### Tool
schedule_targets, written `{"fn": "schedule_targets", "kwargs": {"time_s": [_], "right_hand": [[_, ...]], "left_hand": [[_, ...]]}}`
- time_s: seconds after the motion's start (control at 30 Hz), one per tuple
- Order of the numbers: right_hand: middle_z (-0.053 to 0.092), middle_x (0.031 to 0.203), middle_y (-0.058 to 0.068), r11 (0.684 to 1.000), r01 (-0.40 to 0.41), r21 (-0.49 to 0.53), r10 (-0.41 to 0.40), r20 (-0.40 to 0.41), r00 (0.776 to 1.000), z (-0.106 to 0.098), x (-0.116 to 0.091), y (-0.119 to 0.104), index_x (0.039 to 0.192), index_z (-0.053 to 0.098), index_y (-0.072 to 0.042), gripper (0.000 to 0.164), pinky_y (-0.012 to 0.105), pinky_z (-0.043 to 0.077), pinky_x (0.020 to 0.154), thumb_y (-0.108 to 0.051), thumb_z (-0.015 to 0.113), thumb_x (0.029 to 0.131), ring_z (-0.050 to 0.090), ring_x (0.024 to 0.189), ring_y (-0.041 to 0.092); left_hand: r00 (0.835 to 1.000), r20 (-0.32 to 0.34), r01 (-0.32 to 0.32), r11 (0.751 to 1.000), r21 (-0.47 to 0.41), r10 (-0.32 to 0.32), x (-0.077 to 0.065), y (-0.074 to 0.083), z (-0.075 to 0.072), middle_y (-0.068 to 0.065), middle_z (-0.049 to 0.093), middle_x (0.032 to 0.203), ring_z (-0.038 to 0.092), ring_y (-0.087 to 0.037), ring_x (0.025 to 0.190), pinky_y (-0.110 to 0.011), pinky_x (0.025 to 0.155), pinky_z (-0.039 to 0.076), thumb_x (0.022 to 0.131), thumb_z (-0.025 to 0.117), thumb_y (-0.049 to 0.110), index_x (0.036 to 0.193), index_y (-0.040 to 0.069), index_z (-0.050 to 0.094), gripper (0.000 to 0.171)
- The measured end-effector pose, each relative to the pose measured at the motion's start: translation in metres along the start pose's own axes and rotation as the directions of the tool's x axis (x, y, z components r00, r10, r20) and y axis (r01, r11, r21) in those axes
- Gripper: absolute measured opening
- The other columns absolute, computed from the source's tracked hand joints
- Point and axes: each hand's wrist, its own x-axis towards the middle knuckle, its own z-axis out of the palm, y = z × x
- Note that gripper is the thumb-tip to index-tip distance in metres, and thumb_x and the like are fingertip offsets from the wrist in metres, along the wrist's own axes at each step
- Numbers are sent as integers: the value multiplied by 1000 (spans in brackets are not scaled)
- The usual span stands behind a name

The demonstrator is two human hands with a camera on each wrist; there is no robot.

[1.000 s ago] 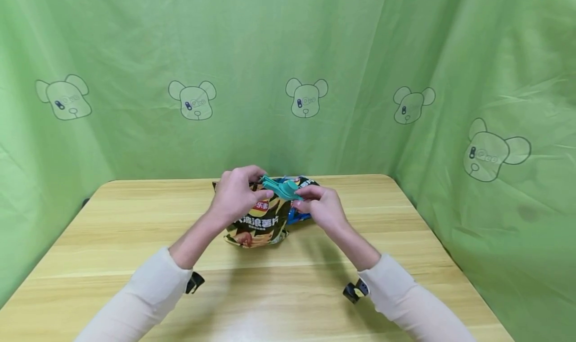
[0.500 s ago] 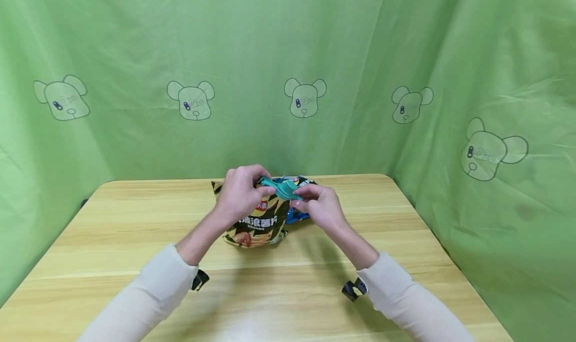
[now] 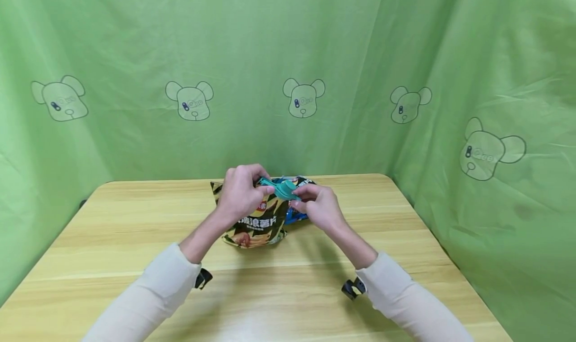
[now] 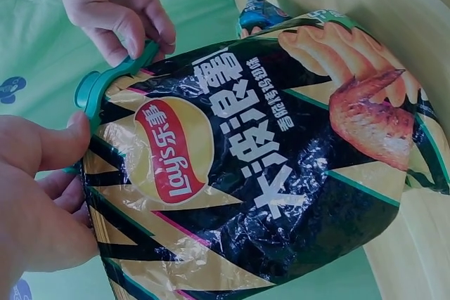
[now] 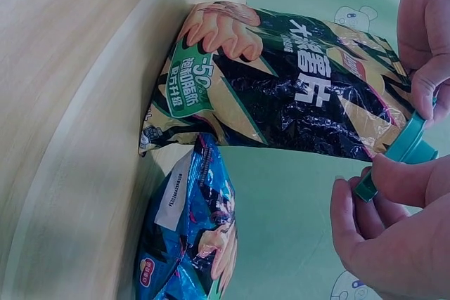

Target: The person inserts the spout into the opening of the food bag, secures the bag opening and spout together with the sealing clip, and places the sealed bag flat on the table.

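A teal bag clip with a round cap lies along the top edge of a black-and-gold Lay's chip bag, which stands on the table. My left hand grips the clip's left part together with the bag's edge, thumb on the near side. At the clip's other end, my right hand pinches the tip between thumb and fingers. The left wrist view shows the clip spanning only part of the bag's top, towards its right corner. Fingers behind the bag are partly hidden.
A blue chip bag stands just behind and to the right of the black one. Beneath them is a pale wooden table. Green curtains with bear-head drawings close off the back and sides.
My left hand has shifted slightly right along the clip, covering more of its left end, and the left forearm has swung right. My right hand keeps its pinch nearly in place.
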Motion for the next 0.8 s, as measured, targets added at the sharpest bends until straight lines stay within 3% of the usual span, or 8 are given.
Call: {"fn": "schedule_targets", "kwargs": {"time_s": [0.47, 0.8], "right_hand": [[76, 95, 15, 1000, 11, -17, -11, -9, 1000, 1, 1, -1, 103, 75, -2, 18, 23, 55, 68, -3, 79, 86, 70, 84, 18], [76, 91, 12, 1000, 0, 3, 0, -23, 1000, 3, 2, -1, 100, 74, -3, 15, 24, 55, 67, 1, 78, 85, 68, 79, 15]], "left_hand": [[1000, -7, 23, 1000, 3, -23, 2, -2, -1, -6, 71, 72, 57, -16, 54, -25, 46, 47, 83, 83, 8, 90, 4, 74, 12], [997, -67, -48, 999, 25, 49, 2, -3, 2, -7, 72, 70, 56, -13, 51, -24, 44, 42, 81, 83, 3, 87, 3, 75, 10]]}}
